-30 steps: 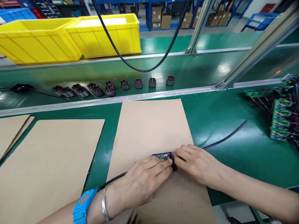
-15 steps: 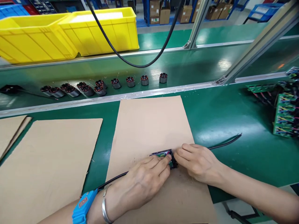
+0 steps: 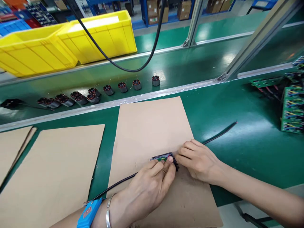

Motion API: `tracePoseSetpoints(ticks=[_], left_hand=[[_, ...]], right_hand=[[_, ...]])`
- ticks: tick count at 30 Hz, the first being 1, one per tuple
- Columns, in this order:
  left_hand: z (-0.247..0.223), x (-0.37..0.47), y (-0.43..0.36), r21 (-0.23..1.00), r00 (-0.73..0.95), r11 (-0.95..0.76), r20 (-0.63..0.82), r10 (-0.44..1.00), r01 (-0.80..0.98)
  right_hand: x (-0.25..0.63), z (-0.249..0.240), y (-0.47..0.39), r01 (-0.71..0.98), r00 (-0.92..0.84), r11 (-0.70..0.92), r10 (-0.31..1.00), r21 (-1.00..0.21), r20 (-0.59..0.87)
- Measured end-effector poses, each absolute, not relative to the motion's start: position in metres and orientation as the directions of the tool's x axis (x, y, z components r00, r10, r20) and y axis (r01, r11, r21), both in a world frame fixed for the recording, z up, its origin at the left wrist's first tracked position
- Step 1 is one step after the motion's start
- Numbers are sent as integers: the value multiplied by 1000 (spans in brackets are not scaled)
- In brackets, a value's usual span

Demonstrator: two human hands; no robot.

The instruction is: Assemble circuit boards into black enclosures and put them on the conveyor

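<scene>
A small green circuit board [image 3: 162, 158] sits in a black housing [image 3: 176, 165] on the middle cardboard sheet [image 3: 149, 126]. My left hand [image 3: 150, 186] covers much of it, with fingertips pinched together at the board's right end, near a bit of red wire. At the housing's right end, my right hand [image 3: 200, 161] has its fingers curled around a black cable [image 3: 220, 133]; its frayed end lies out on the green bench. Another length of black cable [image 3: 121, 181] runs from under my left hand toward my wrist, where a blue wrist strap [image 3: 89, 212] and a metal bracelet sit.
More cardboard sheets [image 3: 64, 161] lie at left. Several small motor stators [image 3: 123, 87] stand in a row behind the metal rail [image 3: 166, 90]. Yellow bins [image 3: 102, 38] stand at the back left, below a hanging black cable [image 3: 133, 70]. Wired green boards [image 3: 293, 109] are piled at right.
My left fingers have drawn from lying flatter over the board into a pinch at its right end. The right-hand cable's free end has shifted up and left. The camera view has tilted slightly.
</scene>
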State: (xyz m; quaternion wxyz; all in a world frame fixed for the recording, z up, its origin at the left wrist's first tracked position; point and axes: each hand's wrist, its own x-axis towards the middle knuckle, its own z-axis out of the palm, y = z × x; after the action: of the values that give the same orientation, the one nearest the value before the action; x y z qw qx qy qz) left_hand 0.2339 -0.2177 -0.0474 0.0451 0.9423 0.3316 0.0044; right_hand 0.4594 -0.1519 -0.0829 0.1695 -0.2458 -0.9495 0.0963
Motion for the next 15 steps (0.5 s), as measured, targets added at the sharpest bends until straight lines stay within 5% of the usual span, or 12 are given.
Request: tracePoseSetpoints(ticks=[5, 10, 15], left_hand=[[-34, 218, -211, 423, 650, -610, 62, 757, 670], [-45, 217, -210, 411, 556, -531, 69, 829, 741], [-32, 205, -184, 365, 513, -498, 62, 856, 787]], right_hand=[[466, -74, -149, 461, -778, 787, 580, -410, 240], [476, -67, -146, 435, -719, 785, 598, -441, 353], [482, -73, -140, 416, -496, 821, 565, -390, 660]])
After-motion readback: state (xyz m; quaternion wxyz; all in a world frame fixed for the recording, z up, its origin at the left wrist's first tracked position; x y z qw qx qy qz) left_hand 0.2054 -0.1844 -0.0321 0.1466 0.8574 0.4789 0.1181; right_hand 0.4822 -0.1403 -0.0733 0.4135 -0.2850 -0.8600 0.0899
